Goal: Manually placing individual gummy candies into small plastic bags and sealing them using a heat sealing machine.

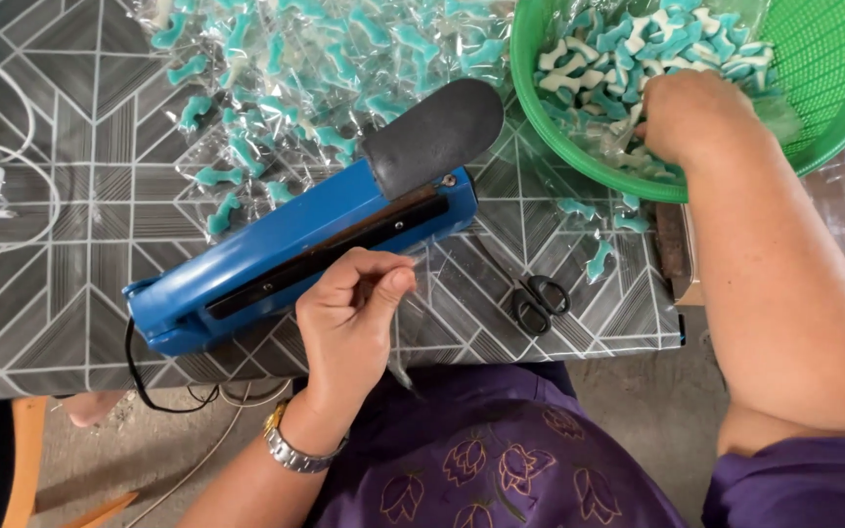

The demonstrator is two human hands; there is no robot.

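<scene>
The left hand (349, 318) hovers at the table's (61, 293) front edge, just in front of the blue heat sealer (276, 259), its fingers curled and the thumb and forefinger pinched on a thin clear plastic bag (405, 337) that hangs down past the edge. The sealer lies slanted across the middle of the table, its black handle (432, 132) raised toward the back. The right hand (691, 117) reaches into the green basket (833, 88) at the back right corner, fingers buried among teal and white candies (608, 59); I cannot tell its grip. Bagged candies (295, 88) pile along the back edge. Black scissors (538, 301) lie near the front right corner.
</scene>
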